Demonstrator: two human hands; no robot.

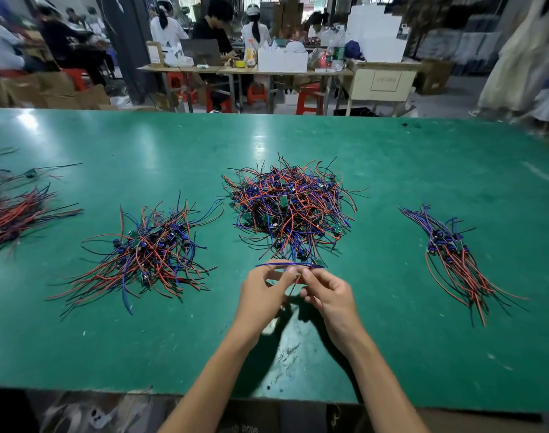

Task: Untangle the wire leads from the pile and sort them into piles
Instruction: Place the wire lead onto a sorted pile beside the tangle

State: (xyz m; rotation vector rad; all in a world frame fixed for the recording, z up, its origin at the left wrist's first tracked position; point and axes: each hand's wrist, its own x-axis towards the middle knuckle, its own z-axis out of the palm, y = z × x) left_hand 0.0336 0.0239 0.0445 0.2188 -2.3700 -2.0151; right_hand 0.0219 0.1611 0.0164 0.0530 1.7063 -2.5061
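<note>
Left hand [262,292]: pinching one end of a wire lead [290,265], fingers curling round it
Right hand [328,292]: pinching the same lead just beside the left hand
Tangled pile [287,207]: lying on the green worktop [376,182] just beyond both hands
Loose pile [148,254]: spreading out well to the left of the hands
Straightened pile [454,254]: lying well to the right of the hands

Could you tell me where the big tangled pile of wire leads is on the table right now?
In the head view the tangled pile sits at the centre of the green table, just beyond both hands, between a looser pile on the left and a tidy bundle on the right.
</note>
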